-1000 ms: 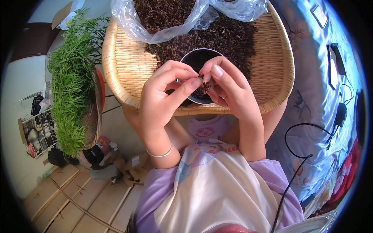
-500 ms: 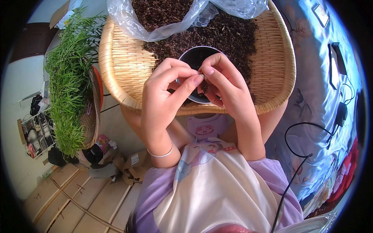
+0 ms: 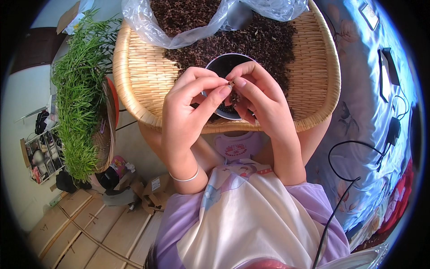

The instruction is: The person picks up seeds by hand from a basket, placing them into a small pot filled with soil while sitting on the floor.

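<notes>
One small brown piece (image 3: 231, 84) sits where the fingertips meet, held above the dark bowl (image 3: 220, 65). The left hand (image 3: 186, 103) pinches it between thumb and forefinger, its other fingers curled behind. The right hand (image 3: 267, 99) closes in from the other side, thumb and forefinger almost together on the same piece; more dark bits (image 3: 234, 97) show by its curled fingers, though whether they are gripped or only resting there I cannot tell. Fine crumbs (image 3: 229, 108) lie in the near part of the bowl.

The step in hand looks to be picking the piece apart or cleaning it, with the bowl placed to catch what drops. The next move seems to call for a light, exact pinch from both hands, kept over the rim so that nothing strays.

Around the bowl spreads a heap (image 3: 274, 47) of dark dried bits on a woven tray (image 3: 148, 74), with a clear plastic bag (image 3: 179, 41), holding more of the same, at the far side. The tray lies over the person's thighs. Further out, a leafy green plant (image 3: 80, 107) stands to the left, and a black cable (image 3: 329, 157) loops across pale blue floral cloth (image 3: 358, 121) to the right.
</notes>
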